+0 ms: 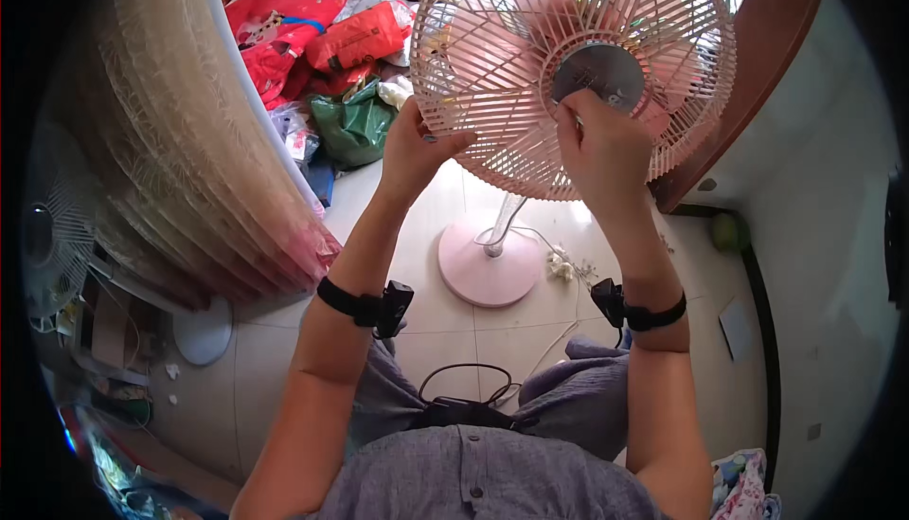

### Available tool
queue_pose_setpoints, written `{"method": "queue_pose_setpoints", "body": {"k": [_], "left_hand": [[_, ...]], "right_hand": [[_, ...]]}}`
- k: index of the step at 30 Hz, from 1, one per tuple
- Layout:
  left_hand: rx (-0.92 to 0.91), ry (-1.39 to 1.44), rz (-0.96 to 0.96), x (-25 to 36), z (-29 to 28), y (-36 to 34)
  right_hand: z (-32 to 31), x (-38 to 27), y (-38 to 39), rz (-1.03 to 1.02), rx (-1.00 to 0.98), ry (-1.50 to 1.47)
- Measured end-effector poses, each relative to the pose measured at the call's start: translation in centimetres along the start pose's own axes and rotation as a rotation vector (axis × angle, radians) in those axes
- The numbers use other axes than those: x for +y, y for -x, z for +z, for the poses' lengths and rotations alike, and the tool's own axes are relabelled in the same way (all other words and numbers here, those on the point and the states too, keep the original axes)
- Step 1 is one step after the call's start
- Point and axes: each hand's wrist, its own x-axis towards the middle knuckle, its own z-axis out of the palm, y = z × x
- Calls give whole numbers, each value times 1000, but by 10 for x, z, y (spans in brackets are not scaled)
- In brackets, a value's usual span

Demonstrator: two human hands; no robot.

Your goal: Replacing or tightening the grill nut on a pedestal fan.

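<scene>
A pink pedestal fan fills the upper middle, with a round wire grille point(473, 75), a dark central disc point(597, 65) and pink blades behind the ribs. Its pole stands on a round pink base point(473, 269), with a cord beside it. My left hand point(417, 155) is closed on the lower left rim of the grille, thumb across the ribs. My right hand point(606, 151) is at the lower edge of the central disc, fingers curled against it; whatever the fingertips hold is hidden. Each wrist wears a black strap with a small device.
Red bags point(350, 37) and a green bag point(350, 117) are piled behind a curtain point(189, 122) at left. Another fan point(52, 231) stands far left. A wooden panel point(757, 37) and pale wall are right, near a green round object point(727, 231). Floral cloth point(739, 482) lies lower right.
</scene>
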Motion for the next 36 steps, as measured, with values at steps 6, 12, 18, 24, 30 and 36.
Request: {"method": "queue_pose_setpoints", "body": {"k": [6,12,18,24,30,36], "left_hand": [[11,15,52,-3,1,-2],[-2,10,41,-4,-2,-3],[-10,67,51,-8,2,-3],[18,51,38,-11,-4,-4],[-10,66,22,-9,-2,-4],[11,48,38,-14,-6,-5]], "right_hand": [[3,-4,-5,-35,-50,168],[-7,-5,-6,86,31,-146],[5,-5,-7,-43,14,129],[7,-7,-8,52,-20,1],[5,-1,-4,101,-17,-166],[-9,-11,-3,50,-7,-173]]}}
